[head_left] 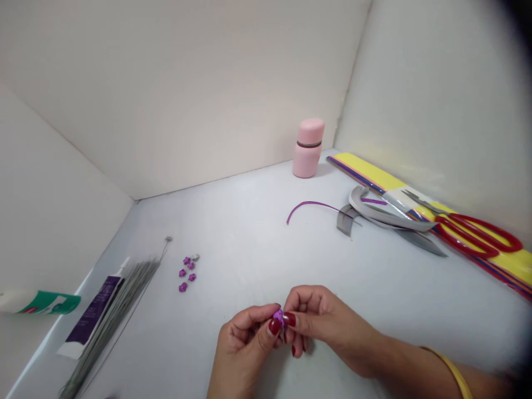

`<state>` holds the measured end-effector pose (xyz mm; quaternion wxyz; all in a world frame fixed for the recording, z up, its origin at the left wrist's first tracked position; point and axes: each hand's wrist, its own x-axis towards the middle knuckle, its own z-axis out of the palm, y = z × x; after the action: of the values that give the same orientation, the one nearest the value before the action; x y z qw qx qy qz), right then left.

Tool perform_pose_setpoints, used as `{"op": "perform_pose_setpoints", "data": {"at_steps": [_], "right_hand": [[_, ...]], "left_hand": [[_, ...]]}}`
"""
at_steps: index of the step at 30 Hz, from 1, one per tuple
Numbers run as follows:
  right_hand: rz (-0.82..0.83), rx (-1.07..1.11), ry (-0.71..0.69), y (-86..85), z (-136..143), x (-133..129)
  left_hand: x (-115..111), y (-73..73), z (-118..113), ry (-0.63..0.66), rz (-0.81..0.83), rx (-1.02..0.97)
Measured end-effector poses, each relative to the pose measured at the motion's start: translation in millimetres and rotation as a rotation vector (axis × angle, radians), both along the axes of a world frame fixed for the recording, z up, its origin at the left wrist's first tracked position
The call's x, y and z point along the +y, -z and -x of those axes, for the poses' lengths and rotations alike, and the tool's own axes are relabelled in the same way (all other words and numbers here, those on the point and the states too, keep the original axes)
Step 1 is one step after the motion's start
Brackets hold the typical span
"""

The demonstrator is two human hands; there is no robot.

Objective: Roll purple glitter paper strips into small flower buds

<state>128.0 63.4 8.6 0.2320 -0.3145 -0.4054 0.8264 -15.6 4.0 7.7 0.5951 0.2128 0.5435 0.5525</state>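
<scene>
I have the purple piece [278,316] directly between the left hand [245,339] and the right hand [326,327], both pinching it by the fingertips, so neither is nearer. I can't tell its long axis. Purple stars [182,273] lie well off leftward.

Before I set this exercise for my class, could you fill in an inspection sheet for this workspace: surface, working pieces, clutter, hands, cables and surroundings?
Surface: pale tabletop, smooth-looking.
Working pieces: small purple piece, held up; purple stars, clustered farther left.
Clutter: purple-labelled tube beside thin grey wires at left; grey strips and a curved purple strip toward the right; red-handled scissors on a yellow-topped pack; pink bottle at the back.
Hands: left hand and right hand both pinch the small purple piece.
Cables: nothing seen.
Surroundings: pale walls at left, back and right; green-and-white container at the picture's left edge.
</scene>
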Motion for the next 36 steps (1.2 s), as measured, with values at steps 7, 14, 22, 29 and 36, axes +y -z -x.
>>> {"op": "perform_pose_setpoints", "data": {"at_steps": [7, 14, 22, 29, 36], "right_hand": [[-0.04, -0.008, 0.028, -2.1, 1.9, -2.8], [-0.089, -0.038, 0.017, -3.4, 1.9, -4.5], [0.018, 0.032, -0.002, -2.7, 4.2, -6.5], [-0.202, -0.077, -0.019, -0.3, 0.9, -7.6], [-0.478, -0.218, -0.011, -0.9, -1.3, -9.4]], "left_hand": [[-1.8, -4.8, -2.8, 0.021, -0.08, 0.101], [1.2, -2.1, -3.2, -0.047, 0.015, -0.027], [-0.9, 11.1, -2.9, 0.083, -0.106, -0.134], [-1.1, 9.9, -1.8, 0.006, -0.046, -0.028], [-3.1, 3.1, -3.1, 0.012, -0.071, 0.137]]}}
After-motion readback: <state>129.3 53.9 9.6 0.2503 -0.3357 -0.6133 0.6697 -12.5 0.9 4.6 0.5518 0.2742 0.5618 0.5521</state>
